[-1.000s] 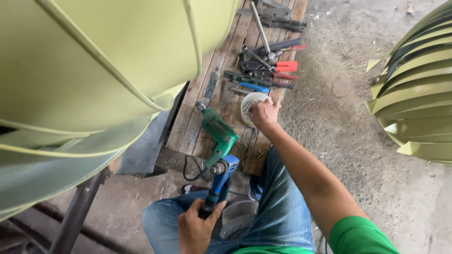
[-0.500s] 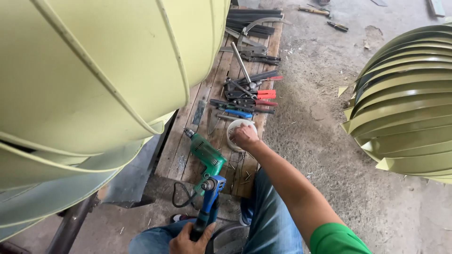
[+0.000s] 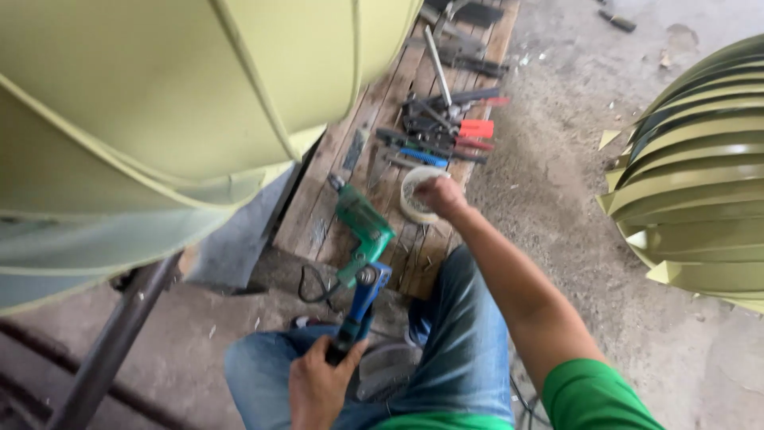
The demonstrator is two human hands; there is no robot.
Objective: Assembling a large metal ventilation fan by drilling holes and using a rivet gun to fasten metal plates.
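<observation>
A short green sleeve on the right arm; blue jeans.

Left hand (image 3: pixel 316 388) grips blue tool (image 3: pixel 360 306); right hand (image 3: pixel 440 196) reaches into white bowl (image 3: pixel 411 199).

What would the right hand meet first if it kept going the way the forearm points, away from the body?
The right hand is already at the small white round container on the wooden board. Straight on, it would probably reach the pile of hand tools next, though depth is hard to judge.
</observation>
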